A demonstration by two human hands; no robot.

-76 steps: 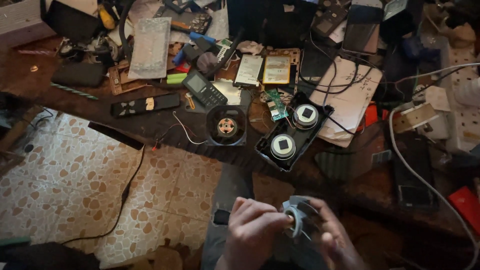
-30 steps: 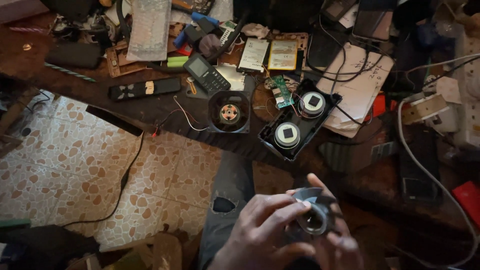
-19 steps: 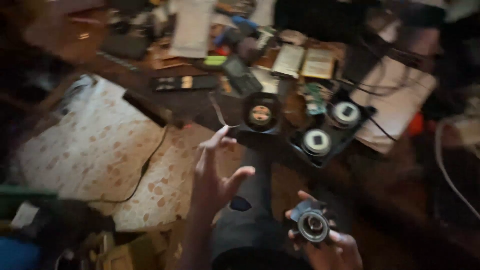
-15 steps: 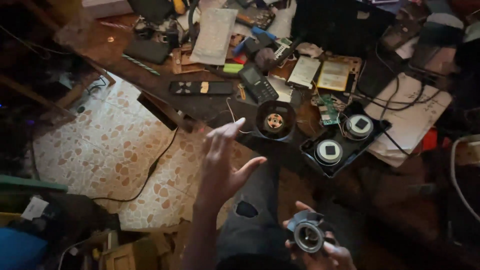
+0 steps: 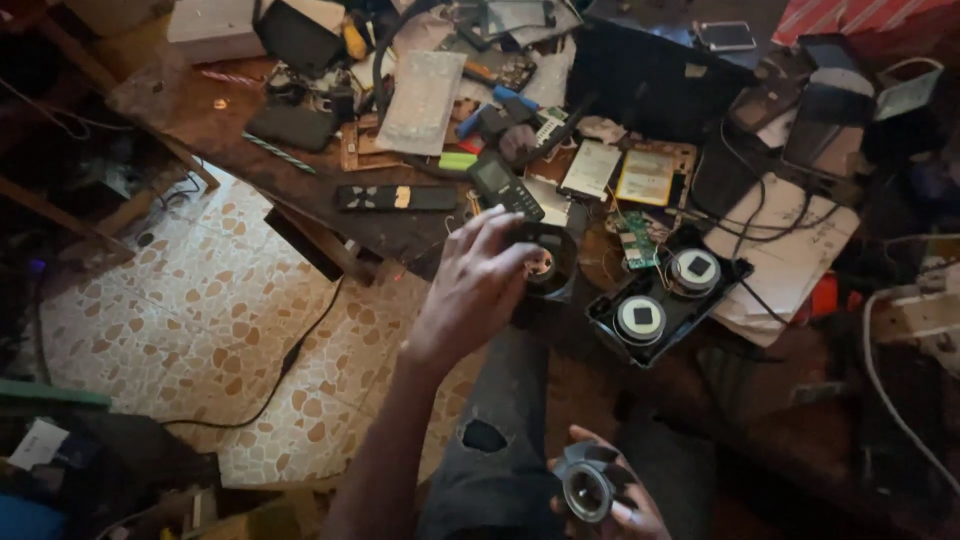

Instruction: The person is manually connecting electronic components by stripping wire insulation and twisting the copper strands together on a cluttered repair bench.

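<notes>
My left hand [image 5: 475,285] reaches out over the edge of the cluttered wooden workbench [image 5: 210,105], fingers spread and curling onto a small round black speaker [image 5: 545,265] with a pale centre. My right hand [image 5: 625,505] stays low over my lap, holding another round grey speaker driver [image 5: 588,487] with its cone facing up. Just right of the left hand lies a black speaker housing [image 5: 665,300] with two round silver-rimmed drivers in it.
A black remote [image 5: 397,197], a dark keypad phone [image 5: 508,187], a green circuit board [image 5: 634,250], flat battery packs and papers [image 5: 790,262] crowd the bench. A black cable [image 5: 290,360] runs over the patterned tile floor on the left. White power sockets [image 5: 915,315] sit at right.
My left hand let go of the driver it shared with the right, rose and reached forward onto the loose black speaker on the bench. The right hand kept the driver near my lap.
</notes>
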